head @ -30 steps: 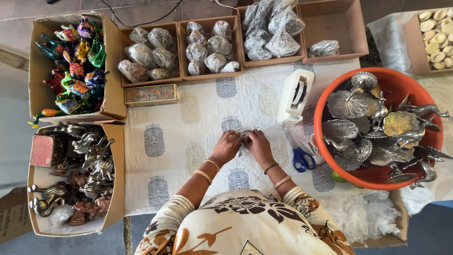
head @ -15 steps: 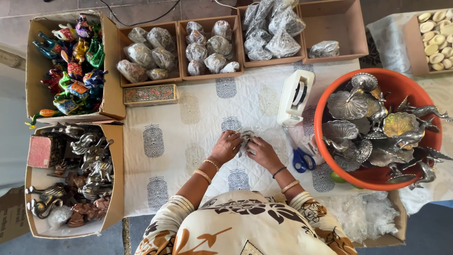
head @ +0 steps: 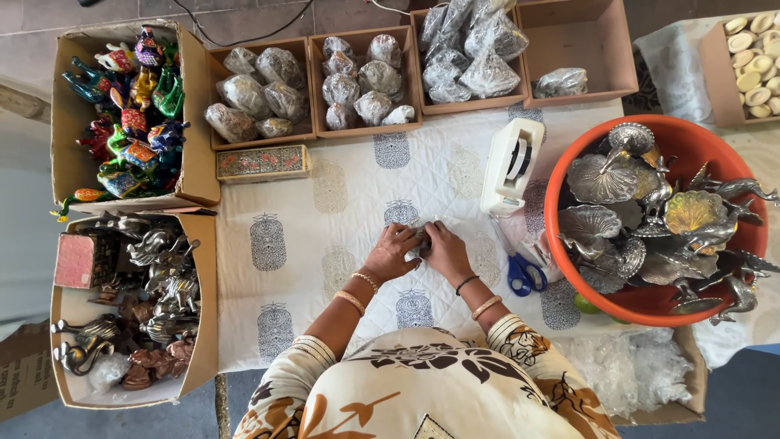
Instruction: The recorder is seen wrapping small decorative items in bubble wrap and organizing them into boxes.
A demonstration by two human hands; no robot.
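Head view: left hand [head: 390, 252] and right hand [head: 446, 250] each keep a pinching grip on a small wrapped item [head: 422, 238] between them.

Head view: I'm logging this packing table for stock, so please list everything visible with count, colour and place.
Small wrapped item: one, silvery, between both hands at table centre.
Table cloth: one, white with grey prints.
Tape dispenser: one, white, right of centre.
Scissors: one, blue handles, beside the tub.
Tub: one, orange, right, full of silver metal figures.
Painted figures box: one, cardboard, top left, multicoloured animals.
Metal figures box: one, cardboard, lower left, silver and brown pieces.
Wrapped bundles: many, grey, in boxes along the top.
Decorated box: one, long, patterned, below those boxes.
Bubble wrap: a pile, clear, lower right.
Left hand: on the item, bangles at wrist.
Right hand: on the item, bangles at wrist.
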